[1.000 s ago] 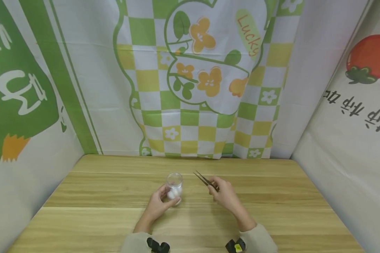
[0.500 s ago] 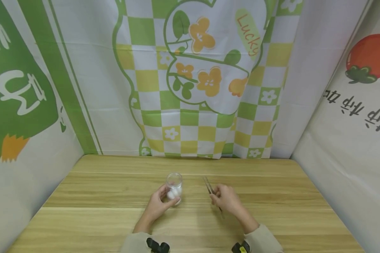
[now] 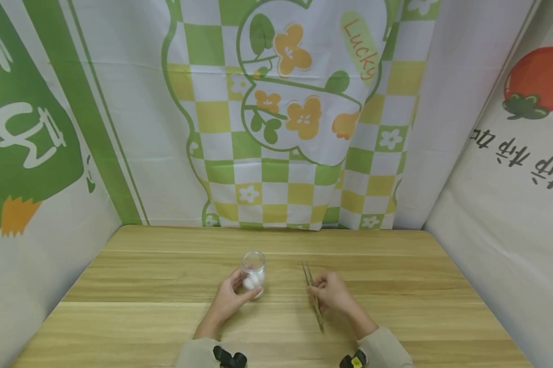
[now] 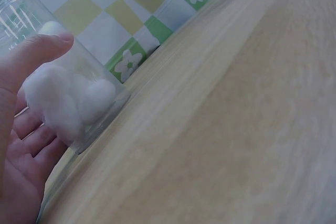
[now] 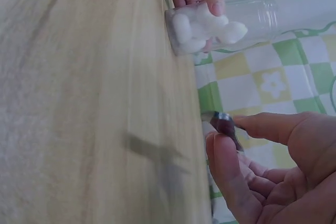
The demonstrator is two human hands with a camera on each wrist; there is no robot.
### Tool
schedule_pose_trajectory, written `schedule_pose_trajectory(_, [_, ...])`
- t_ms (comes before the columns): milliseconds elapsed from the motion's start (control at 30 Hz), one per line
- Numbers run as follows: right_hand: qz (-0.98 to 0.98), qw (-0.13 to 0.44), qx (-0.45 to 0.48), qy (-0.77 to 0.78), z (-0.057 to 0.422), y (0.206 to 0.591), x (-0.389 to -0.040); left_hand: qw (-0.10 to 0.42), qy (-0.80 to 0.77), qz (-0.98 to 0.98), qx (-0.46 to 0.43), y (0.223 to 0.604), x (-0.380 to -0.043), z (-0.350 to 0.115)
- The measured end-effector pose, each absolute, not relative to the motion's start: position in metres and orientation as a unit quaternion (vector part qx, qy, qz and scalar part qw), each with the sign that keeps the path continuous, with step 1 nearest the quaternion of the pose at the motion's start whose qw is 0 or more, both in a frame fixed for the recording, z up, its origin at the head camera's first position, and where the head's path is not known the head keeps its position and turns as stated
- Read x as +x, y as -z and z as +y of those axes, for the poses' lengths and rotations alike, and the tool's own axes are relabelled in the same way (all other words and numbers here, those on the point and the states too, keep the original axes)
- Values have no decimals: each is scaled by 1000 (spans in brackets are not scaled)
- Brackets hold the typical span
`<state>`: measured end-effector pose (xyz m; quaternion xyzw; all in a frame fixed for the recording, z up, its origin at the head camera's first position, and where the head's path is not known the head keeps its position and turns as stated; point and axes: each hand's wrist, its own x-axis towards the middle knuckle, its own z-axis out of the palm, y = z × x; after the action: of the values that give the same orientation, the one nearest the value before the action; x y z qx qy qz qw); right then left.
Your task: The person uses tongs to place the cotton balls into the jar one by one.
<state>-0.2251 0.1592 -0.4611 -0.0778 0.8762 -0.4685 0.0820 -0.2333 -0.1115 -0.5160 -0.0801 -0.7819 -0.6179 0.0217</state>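
A clear plastic jar (image 3: 253, 263) stands upright on the table, partly filled with white cotton balls (image 4: 68, 95). Its top has no lid on. My left hand (image 3: 228, 299) holds the jar from the left, thumb across the front and fingers behind. To the right, above the tabletop, my right hand (image 3: 333, 294) pinches a pair of metal tweezers (image 3: 317, 309) near the middle. Their two slightly parted tips point away from me, and the other end points back towards me. In the right wrist view the tweezers (image 5: 224, 124) appear nearly end-on between thumb and fingers.
The wooden table (image 3: 166, 276) ends at a patterned cloth backdrop (image 3: 285, 194). Cloth walls rise along both sides. A shadow (image 5: 157, 150) of the tweezers and hand falls on the wood in the right wrist view.
My right hand has shifted slightly right and nearer to me. The tweezers have turned from pointing up-left to pointing almost straight away from me. The left hand and jar stay put.
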Motion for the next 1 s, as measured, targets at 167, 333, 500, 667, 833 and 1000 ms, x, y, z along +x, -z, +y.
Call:
schedule_pose_trajectory(167, [867, 105, -40, 485, 160, 465, -228, 24, 616, -783, -82, 516, -233, -112])
schedule_pose_trajectory(333, [857, 119, -20, 502, 160, 466, -228, 24, 607, -790, -84, 517, -233, -112])
schedule_pose_trajectory(500, [854, 124, -6, 506, 159, 467, -228, 23, 605, -792, -82, 518, -233, -112])
schedule_pose_trajectory(667, [853, 127, 17, 506, 157, 468, -227, 27, 603, -793, -84, 518, -233, -112])
schedule_pose_trajectory(833, [856, 127, 35, 501, 155, 471, -229, 27, 602, -793, -84, 518, -233, -112])
schedule_pose_trajectory(1000, [857, 123, 41, 498, 152, 474, -231, 23, 602, -794, -79, 518, -233, -112])
